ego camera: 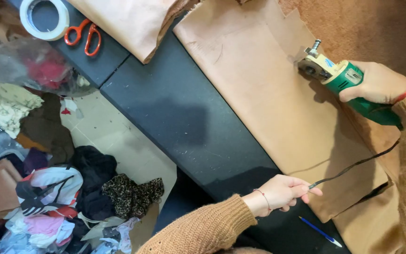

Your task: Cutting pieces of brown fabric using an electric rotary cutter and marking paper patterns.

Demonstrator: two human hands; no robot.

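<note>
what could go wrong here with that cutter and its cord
The black cord runs from the green rotary cutter across the tan sheet, so it might drift into the cutting path. The left hand only pinches the cord rather than pressing the sheet down, so the material may shift or bunch at the blade. The right hand grips close behind the blade head.

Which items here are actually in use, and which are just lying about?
In use: green rotary cutter in right hand; its black cord in left hand; tan sheet on black table.

Lying about: orange scissors, tape roll, blue pen, clothing pile.
</note>
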